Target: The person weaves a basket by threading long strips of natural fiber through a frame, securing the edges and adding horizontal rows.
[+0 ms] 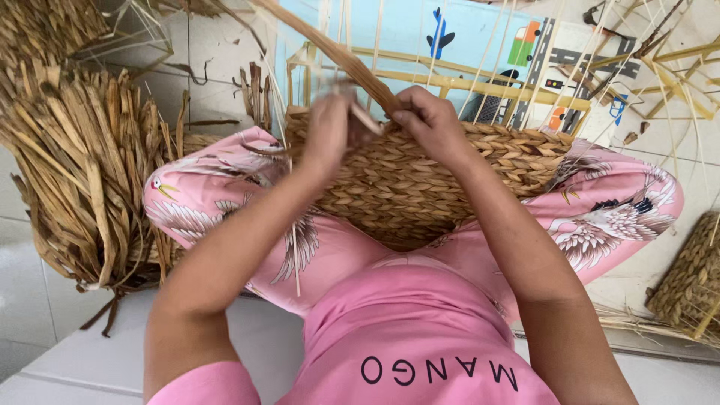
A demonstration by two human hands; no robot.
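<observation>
Both hands meet at the rim of the woven basket (420, 187) resting in her lap. The right hand (427, 120) pinches a flat straw strand (337, 56) running off toward eleven o'clock; the left hand (330, 135) (blurred) looks closed on the weave. Dried straw bundle (82, 165) lies at nine o'clock.

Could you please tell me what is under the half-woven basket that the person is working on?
The woven basket rests on the person's lap, on pink bird-patterned trousers that show on both sides. Whatever lies directly beneath its middle is covered by the basket and the forearms.
</observation>
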